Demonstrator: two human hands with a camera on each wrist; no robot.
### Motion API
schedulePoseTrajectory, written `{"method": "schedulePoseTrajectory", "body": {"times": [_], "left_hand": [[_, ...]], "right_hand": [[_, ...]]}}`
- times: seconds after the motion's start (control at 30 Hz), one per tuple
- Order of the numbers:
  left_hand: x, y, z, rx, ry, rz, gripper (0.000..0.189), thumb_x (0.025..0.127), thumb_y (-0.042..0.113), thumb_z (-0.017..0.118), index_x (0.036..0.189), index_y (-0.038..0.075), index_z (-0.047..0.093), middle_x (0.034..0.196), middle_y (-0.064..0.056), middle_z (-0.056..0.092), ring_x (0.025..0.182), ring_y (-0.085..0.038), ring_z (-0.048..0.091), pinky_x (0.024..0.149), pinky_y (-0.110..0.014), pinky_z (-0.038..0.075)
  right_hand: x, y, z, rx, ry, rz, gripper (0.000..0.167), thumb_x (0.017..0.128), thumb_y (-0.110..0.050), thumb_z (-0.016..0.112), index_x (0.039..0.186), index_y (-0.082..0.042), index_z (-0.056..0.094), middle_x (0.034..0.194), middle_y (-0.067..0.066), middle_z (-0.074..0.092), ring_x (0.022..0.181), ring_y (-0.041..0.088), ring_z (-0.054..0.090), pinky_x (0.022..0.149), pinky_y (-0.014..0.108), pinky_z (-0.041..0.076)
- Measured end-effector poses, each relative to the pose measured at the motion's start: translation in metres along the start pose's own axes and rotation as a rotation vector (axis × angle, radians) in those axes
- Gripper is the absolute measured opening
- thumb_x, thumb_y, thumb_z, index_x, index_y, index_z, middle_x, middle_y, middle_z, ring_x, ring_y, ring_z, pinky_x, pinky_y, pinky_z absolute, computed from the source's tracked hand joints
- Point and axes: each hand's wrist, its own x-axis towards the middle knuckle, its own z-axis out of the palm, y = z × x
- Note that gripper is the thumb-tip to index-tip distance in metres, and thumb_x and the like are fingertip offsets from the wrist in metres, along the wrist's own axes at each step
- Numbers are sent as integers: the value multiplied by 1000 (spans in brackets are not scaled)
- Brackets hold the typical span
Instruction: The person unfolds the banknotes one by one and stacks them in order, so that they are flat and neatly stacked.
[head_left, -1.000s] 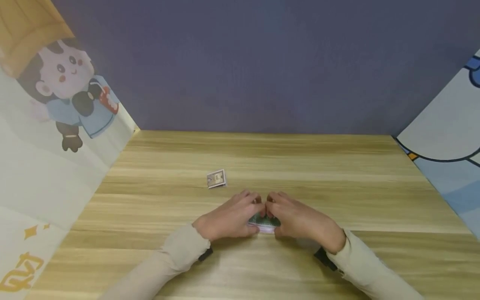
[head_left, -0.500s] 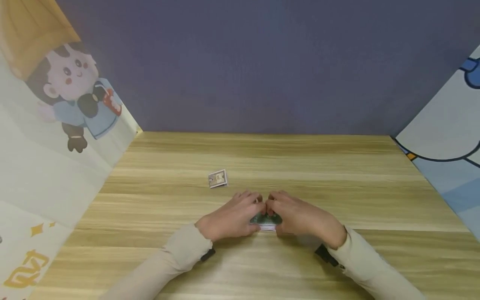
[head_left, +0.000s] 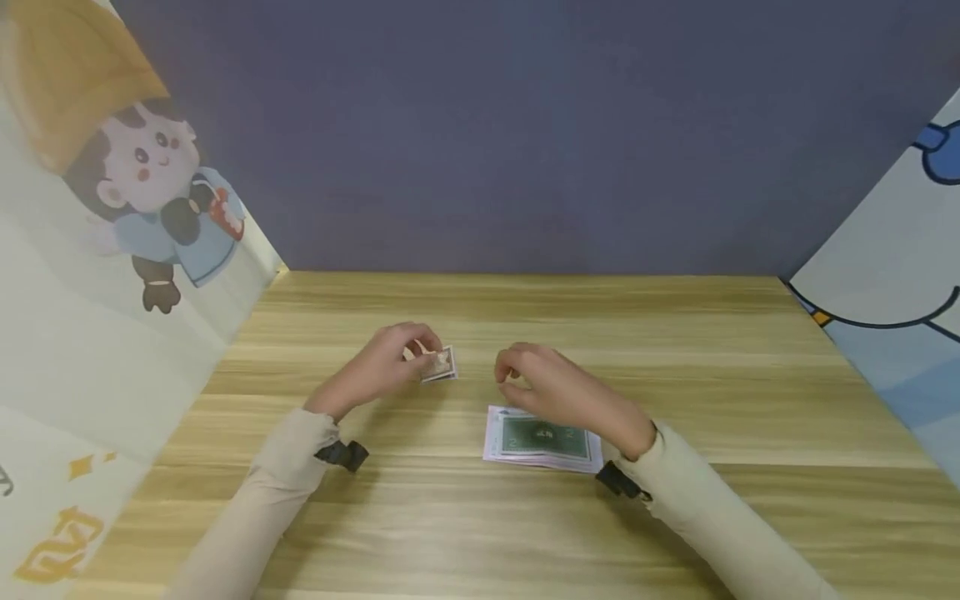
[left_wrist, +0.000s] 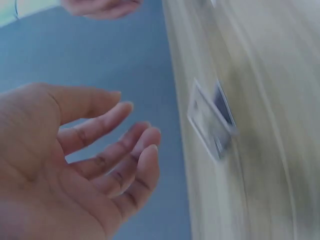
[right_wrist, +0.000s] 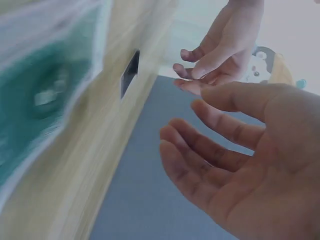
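My left hand (head_left: 390, 367) reaches over a small folded paper note (head_left: 448, 364) with a brown print and white border. In the left wrist view that folded note (left_wrist: 210, 122) stands like a little tent, apart from the loosely curved fingers. To the right lies a stack of paper notes (head_left: 525, 437), a green printed one on top and pinkish edges below. My right hand (head_left: 551, 383) hovers just beyond the stack, fingers bent and holding nothing. The right wrist view shows the green top note (right_wrist: 45, 95) close by, its surface slightly bent.
A wood-grain table (head_left: 420, 517) lies under everything. Its far edge meets a dark blue-grey panel (head_left: 480, 142). Cartoon-printed sheets (head_left: 60, 333) flank the left and right sides.
Both hands have let go of the green-topped stack, now lying flat. The left hand moved left and away to the folded note; the right moved slightly farther back.
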Motion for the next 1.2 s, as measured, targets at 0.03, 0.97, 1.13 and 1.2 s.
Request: {"method": "schedulePoseTrajectory", "body": {"times": [0.03, 0.97, 1.13, 1.2], "left_hand": [[1, -6, -3, -1, 6, -24, 17, 97, 11, 64, 112, 3, 67, 107, -7, 67, 92, -20, 62, 77, -35, 54], [30, -34, 17, -94, -158, -248, 35, 83, 4, 78, 105, 2, 51, 100, -10, 61, 86, -20, 57, 75, -33, 49], [33, -45, 14, -263, -162, -186, 16, 97, 4, 61, 107, 1, 49, 89, -13, 69, 74, -20, 65, 67, -30, 52], [33, -49, 12, -320, -172, -179, 13, 99, 4, 58, 109, 0, 50, 81, -14, 71, 69, -22, 68, 63, -29, 51]], "right_hand": [[9, 0, 0, 3, 1, -5, 5, 94, -10, 64, 98, -10, 67, 95, -2, 66, 92, 14, 62, 81, 31, 54], [132, 34, 30, 13, -416, 153, 40, 79, -13, 84, 106, -7, 54, 93, 3, 59, 82, 17, 53, 71, 29, 46], [138, 35, 29, 9, -429, 160, 35, 82, -16, 82, 105, -9, 56, 93, 2, 60, 83, 16, 53, 71, 29, 47], [140, 37, 29, 27, -436, 153, 30, 84, -15, 80, 104, -9, 59, 91, 1, 61, 80, 16, 55, 68, 28, 48]]}}
